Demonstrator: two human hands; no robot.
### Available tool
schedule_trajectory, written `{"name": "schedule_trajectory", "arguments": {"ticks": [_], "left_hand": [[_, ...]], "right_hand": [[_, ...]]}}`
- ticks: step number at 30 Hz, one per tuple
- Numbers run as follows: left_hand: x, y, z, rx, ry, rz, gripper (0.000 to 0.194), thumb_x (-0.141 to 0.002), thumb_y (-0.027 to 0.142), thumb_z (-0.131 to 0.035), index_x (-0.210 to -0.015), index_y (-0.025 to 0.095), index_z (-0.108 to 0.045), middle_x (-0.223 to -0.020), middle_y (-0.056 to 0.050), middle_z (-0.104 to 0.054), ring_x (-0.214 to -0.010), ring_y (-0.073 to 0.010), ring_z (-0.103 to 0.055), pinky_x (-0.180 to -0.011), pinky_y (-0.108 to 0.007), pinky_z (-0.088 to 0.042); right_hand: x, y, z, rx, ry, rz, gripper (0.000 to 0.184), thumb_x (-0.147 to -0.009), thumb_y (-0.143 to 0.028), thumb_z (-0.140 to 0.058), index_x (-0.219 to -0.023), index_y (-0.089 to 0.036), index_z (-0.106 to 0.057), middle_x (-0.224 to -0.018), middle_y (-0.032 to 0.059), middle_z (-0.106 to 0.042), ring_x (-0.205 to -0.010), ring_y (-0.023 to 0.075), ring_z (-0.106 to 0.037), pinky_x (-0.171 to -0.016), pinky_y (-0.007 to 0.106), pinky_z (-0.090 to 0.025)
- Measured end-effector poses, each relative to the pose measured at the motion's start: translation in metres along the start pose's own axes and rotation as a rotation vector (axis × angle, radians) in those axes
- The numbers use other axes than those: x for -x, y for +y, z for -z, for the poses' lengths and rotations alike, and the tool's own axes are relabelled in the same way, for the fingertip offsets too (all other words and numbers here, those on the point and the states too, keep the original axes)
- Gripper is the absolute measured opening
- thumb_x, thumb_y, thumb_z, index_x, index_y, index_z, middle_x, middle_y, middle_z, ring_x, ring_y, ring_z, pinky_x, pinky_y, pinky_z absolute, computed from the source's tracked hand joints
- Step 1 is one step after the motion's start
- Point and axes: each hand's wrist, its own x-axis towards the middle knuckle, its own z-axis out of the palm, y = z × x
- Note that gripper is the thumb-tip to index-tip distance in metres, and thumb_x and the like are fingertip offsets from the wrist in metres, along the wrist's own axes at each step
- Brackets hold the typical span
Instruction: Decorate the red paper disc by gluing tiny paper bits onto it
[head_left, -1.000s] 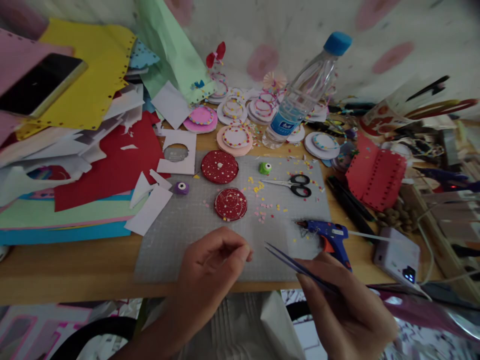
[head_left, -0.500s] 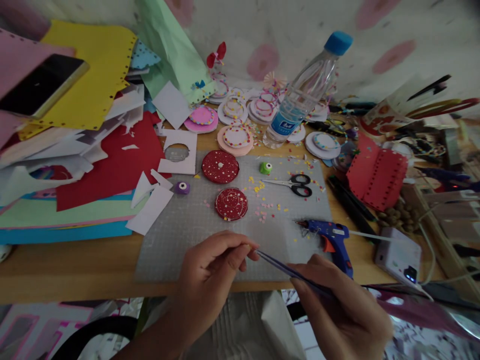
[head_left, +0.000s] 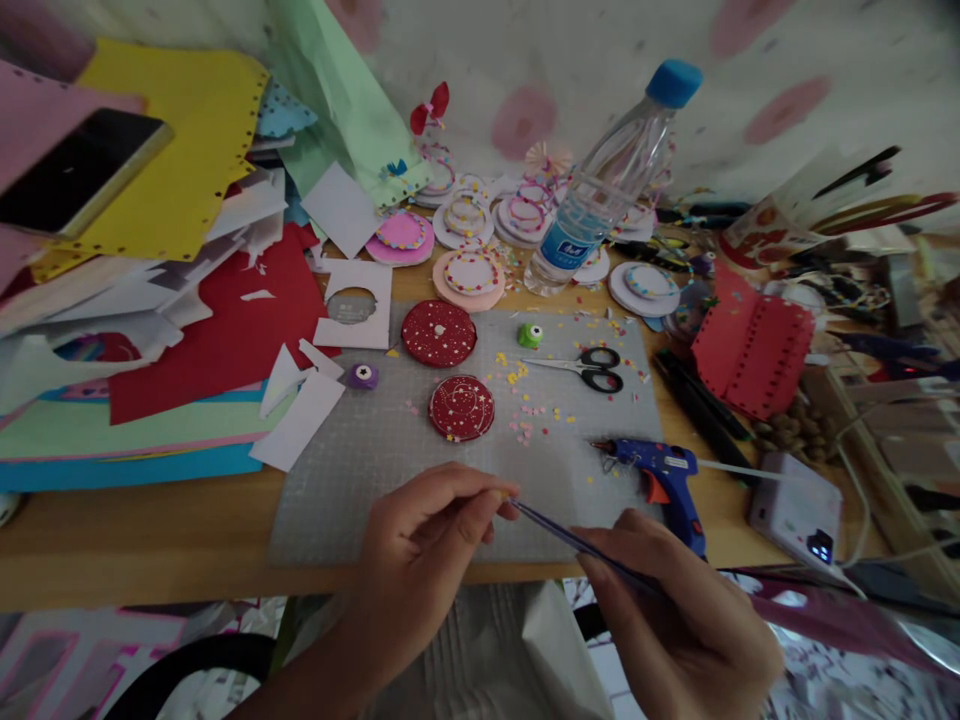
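Observation:
My left hand [head_left: 424, 545] hovers over the near edge of the grey cutting mat [head_left: 352, 460], fingers pinched together at the tip of the tweezers [head_left: 570, 540]; what the pinch holds is too small to see. My right hand [head_left: 675, 610] grips the tweezers, which point left toward the left fingertips. Two red discs dotted with small stars lie on the mat beyond the hands, one nearer [head_left: 461, 407] and one farther [head_left: 439, 333]. Loose paper confetti [head_left: 525, 415] is scattered to the right of the discs.
A blue glue gun [head_left: 664, 480], black scissors [head_left: 589, 368], a green punch [head_left: 530, 335] and a purple punch [head_left: 363, 375] lie on the mat. A water bottle [head_left: 600, 190] and several decorated discs stand behind. Coloured paper stacks [head_left: 150, 300] fill the left; a power bank [head_left: 795, 505] sits right.
My right hand brought the tweezers leftward until their tip met my left fingertips; the left hand rose slightly and keeps its pinch.

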Motion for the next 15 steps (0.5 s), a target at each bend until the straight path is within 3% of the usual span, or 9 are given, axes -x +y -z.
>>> {"name": "schedule_trajectory", "arguments": {"ticks": [3, 6, 9, 12, 15], "left_hand": [[0.002, -0.002, -0.003, -0.007, -0.017, 0.012, 0.02, -0.092, 0.026, -0.055, -0.094, 0.023, -0.075, -0.082, -0.001, -0.073, -0.067, -0.0105, -0.061, -0.062, -0.018, -0.05], [0.006, -0.006, -0.013, -0.075, -0.077, 0.007, 0.026, -0.092, 0.031, -0.053, -0.085, 0.018, -0.074, -0.085, -0.005, -0.073, -0.075, -0.015, -0.064, -0.068, -0.023, -0.052], [0.008, -0.011, -0.024, -0.087, -0.094, 0.026, 0.031, -0.093, 0.033, -0.05, -0.077, 0.017, -0.073, -0.081, -0.006, -0.073, -0.079, -0.0172, -0.067, -0.075, -0.025, -0.052], [0.007, -0.017, -0.027, -0.087, -0.064, 0.094, 0.036, -0.094, 0.034, -0.048, -0.073, 0.017, -0.071, -0.074, -0.005, -0.072, -0.075, -0.0174, -0.067, -0.073, -0.026, -0.052], [0.006, -0.021, -0.02, -0.129, -0.063, 0.124, 0.038, -0.093, 0.037, -0.048, -0.069, 0.017, -0.068, -0.066, -0.003, -0.068, -0.067, -0.0164, -0.064, -0.065, -0.024, -0.05]], "right_hand": [[0.001, 0.003, -0.003, 0.051, 0.037, 0.051, 0.027, -0.077, -0.001, -0.063, -0.097, -0.018, -0.066, -0.069, 0.0006, -0.063, -0.054, 0.0112, -0.054, -0.046, 0.024, -0.043], [0.002, 0.008, -0.01, 0.121, 0.007, 0.238, 0.037, -0.075, 0.005, -0.062, -0.106, -0.015, -0.065, -0.069, 0.0015, -0.066, -0.054, 0.0114, -0.055, -0.047, 0.024, -0.046], [0.004, 0.011, -0.021, 0.232, -0.05, 0.377, 0.031, -0.076, 0.004, -0.063, -0.104, -0.011, -0.064, -0.066, 0.0035, -0.068, -0.052, 0.0127, -0.056, -0.047, 0.024, -0.047], [0.007, 0.01, -0.029, 0.243, -0.085, 0.371, 0.029, -0.076, 0.004, -0.062, -0.101, -0.01, -0.063, -0.064, 0.0039, -0.068, -0.052, 0.0139, -0.058, -0.048, 0.025, -0.048], [0.009, 0.016, -0.023, 0.103, -0.199, 0.332, 0.031, -0.078, -0.01, -0.059, -0.109, -0.012, -0.061, -0.076, 0.006, -0.069, -0.061, 0.0173, -0.062, -0.053, 0.029, -0.051]]}}
